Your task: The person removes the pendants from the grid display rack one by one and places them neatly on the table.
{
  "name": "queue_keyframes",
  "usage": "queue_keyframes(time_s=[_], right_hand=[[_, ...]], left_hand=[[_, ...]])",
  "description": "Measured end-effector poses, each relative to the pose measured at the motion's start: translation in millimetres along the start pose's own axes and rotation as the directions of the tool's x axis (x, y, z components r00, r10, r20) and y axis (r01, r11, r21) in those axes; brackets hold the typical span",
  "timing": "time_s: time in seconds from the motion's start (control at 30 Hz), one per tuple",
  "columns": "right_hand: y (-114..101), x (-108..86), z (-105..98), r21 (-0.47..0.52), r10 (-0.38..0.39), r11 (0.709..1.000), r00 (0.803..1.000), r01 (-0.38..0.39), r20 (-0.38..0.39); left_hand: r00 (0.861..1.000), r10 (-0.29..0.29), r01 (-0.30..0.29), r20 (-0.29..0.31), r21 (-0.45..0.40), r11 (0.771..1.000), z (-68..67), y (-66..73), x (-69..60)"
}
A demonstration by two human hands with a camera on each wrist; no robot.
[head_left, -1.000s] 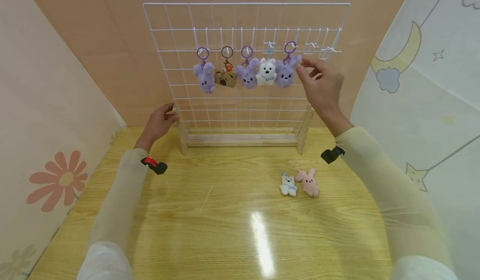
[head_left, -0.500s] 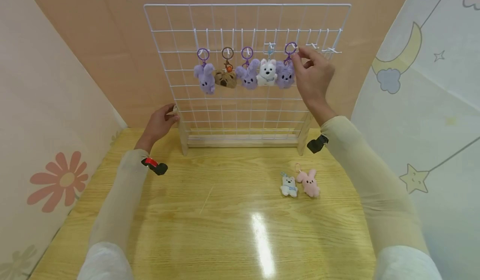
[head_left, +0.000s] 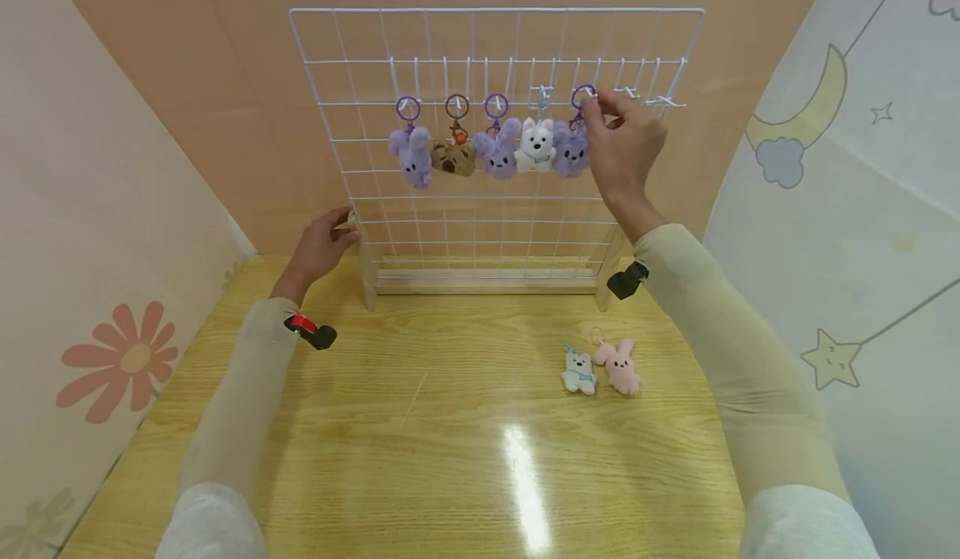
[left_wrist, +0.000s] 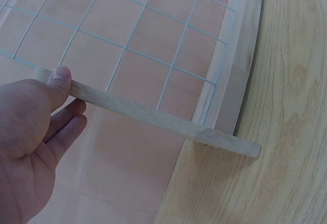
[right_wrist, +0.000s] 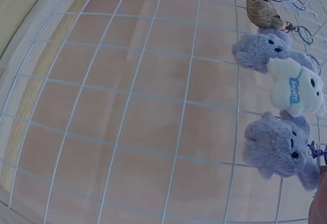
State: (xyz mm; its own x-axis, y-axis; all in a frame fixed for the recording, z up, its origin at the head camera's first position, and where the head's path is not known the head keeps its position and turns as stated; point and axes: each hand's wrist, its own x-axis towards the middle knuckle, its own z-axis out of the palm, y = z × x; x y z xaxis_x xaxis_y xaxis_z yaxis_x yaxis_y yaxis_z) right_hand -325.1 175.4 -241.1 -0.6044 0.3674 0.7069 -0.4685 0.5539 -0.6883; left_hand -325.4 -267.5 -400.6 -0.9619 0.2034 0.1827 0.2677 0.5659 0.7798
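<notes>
The left hand [head_left: 318,247] grips the top of the rack's wooden side post [left_wrist: 133,109], thumb on one side and fingers on the other. At the right, the right hand [head_left: 626,142] has its thumb and fingers at the purple ring [head_left: 583,95] of the rightmost purple plush [head_left: 572,151], which hangs on the white wire grid [head_left: 472,10]. In the right wrist view only a bit of that hand [right_wrist: 319,198] shows, beside this plush [right_wrist: 278,144]. A white bear plush [head_left: 536,144] hangs just left of it.
Farther left on the grid hang a purple plush [head_left: 498,152], a brown one [head_left: 453,157] and another purple one [head_left: 412,157]. Bare hooks [head_left: 663,101] are at the grid's right end. A white bear [head_left: 579,373] and a pink rabbit [head_left: 621,367] lie on the table [head_left: 375,459].
The right hand has moved left and up from the rightmost purple plush's ear to its ring. The left hand has stayed on the post.
</notes>
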Motion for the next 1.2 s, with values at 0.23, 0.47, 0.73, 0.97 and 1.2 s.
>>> queue_keyframes(time_s=[0.23,0.47,0.73,0.97,1.2], right_hand=[[-2,2.5,2,-0.046,0.033,0.998,0.999,-0.033,0.000],[-4,2.6,2,-0.051,0.042,0.998,0.999,-0.042,-0.005],[-4,0.0,0,-0.013,0.008,1.000,1.000,-0.008,-0.025],[-7,-4.9,-4,0.029,-0.013,0.999,0.999,0.014,-0.041],[-13,-9.0,-11,0.072,-0.002,0.997,0.999,0.005,-0.043]], left_hand=[[1.000,-0.003,0.003,0.001,0.017,1.000,0.0,2.1,0.5],[1.000,0.002,-0.002,-0.002,0.022,1.000,0.2,2.9,0.0],[1.000,-0.003,0.003,0.000,0.021,1.000,0.5,0.9,1.0],[1.000,0.006,-0.006,0.005,0.012,1.000,1.3,0.5,-0.3],[1.000,-0.010,0.010,0.008,0.014,1.000,0.3,2.5,-1.0]])
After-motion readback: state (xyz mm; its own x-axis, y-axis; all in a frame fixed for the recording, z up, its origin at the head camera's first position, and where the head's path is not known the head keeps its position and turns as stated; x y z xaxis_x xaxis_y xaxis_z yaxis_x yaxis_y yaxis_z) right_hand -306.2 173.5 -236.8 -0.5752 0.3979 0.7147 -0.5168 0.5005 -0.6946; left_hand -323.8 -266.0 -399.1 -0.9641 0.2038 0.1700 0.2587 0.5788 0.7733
